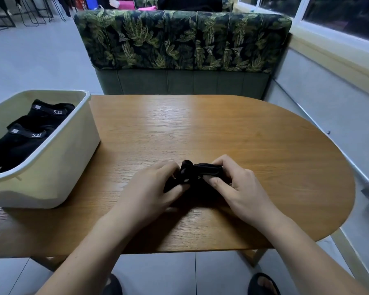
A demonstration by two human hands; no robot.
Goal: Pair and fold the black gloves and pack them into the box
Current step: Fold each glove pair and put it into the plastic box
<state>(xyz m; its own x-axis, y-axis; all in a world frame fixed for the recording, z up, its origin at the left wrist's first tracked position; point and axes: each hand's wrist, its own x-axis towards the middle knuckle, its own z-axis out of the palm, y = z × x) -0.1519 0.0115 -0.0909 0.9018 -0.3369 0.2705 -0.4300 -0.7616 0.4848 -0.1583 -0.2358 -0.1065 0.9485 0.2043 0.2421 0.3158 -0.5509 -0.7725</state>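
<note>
At the bottom edge of the frame, two feet in black open-toed slippers [263, 284] stand on the pale tiled floor [158, 273]. Above them, two bare forearms reach up onto the oval wooden bench [222, 128].

In the lower middle of the frame both hands meet on a folded bundle of black fabric gloves [197, 172], which lies low over the bench top. The left hand [149, 188] has its fingers curled round the bundle's left end. The right hand [237, 184] pinches the right end, thumb on the near side and fingers wrapped over the top. The bundle's long axis runs left to right across the frame, roughly parallel to the bench's near edge. A strap with white lettering faces the camera, partly covered by the right thumb.

At the left of the frame, well apart from the hands, a cream plastic box [58, 158] stands on the bench. Inside it lie two more folded black glove bundles, one nearer [17, 143] and one farther [45, 116], set along a diagonal from lower left to upper right. Each shows a strap marked "5.11" on top.

Beyond the bench's far edge stands a green sofa with a leaf-print backrest [179, 39]. A window [339, 15] fills the upper right corner.
</note>
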